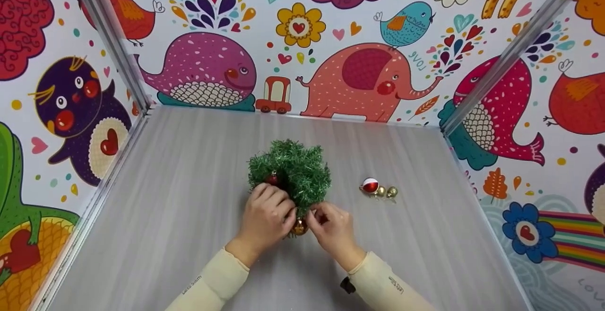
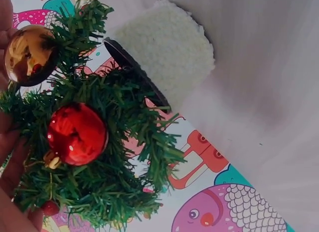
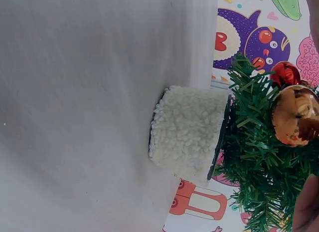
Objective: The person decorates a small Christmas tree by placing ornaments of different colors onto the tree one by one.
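A small artificial Christmas tree (image 1: 305, 171) stands mid-table on a round, fuzzy white base (image 3: 189, 132). Among its green branches sits a shiny red bauble (image 2: 77, 133), close by the left hand's knuckles. On the side facing the person hangs a gold bauble (image 1: 299, 226), between the two hands. My left hand (image 1: 269, 214) has curled fingers at the branches, its thumb beside the gold bauble. From the other side my right hand (image 1: 334, 228) pinches thumb and index finger at a branch tip just above that bauble. Whether a hanging loop is in the pinch, I cannot tell.
Right of the tree, a red-and-white bauble (image 1: 370, 185) lies beside two small gold balls (image 1: 386, 191). Walls printed with cartoon animals (image 1: 359, 84) and metal corner posts (image 1: 113, 41) enclose the grey wood-grain table (image 1: 189, 159).
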A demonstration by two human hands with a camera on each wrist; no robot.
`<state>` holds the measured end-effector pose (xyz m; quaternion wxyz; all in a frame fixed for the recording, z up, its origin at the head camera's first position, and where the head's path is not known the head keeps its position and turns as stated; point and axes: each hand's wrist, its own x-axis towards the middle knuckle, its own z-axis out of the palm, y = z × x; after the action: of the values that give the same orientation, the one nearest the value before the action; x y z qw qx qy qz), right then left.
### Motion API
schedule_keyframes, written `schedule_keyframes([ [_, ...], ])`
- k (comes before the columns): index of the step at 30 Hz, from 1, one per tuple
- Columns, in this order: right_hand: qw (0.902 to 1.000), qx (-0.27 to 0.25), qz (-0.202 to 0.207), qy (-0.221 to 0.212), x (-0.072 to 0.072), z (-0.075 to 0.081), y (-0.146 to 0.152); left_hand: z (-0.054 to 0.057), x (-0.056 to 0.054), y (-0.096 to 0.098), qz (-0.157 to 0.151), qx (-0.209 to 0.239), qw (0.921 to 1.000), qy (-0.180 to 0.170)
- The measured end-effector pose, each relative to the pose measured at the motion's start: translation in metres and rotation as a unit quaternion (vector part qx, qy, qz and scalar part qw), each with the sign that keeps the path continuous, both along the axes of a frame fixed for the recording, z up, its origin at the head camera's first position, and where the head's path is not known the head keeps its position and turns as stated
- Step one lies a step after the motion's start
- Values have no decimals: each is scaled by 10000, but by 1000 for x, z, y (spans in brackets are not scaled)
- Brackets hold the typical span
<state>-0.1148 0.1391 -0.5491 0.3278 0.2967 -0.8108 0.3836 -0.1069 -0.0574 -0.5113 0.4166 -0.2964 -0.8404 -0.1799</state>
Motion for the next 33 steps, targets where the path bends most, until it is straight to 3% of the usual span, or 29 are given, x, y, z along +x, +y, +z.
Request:
schedule_keyframes([
  [5, 9988, 21, 144, -463, 2, -2, -1, 0, 1, -1, -6, -335, 9994, -50],
  [15, 9943, -43, 344, -1012, 1, -1, 0, 1, 2, -1, -93, -583, 9980, -242],
  [26, 9938, -224, 474, -977, 2, 1, 0, 0, 3, -2, -190, -509, 9979, -350],
  [33, 9941, -191, 573, -902, 3, 0, 1, -1, 4, -3, -159, -457, 9985, -245],
])
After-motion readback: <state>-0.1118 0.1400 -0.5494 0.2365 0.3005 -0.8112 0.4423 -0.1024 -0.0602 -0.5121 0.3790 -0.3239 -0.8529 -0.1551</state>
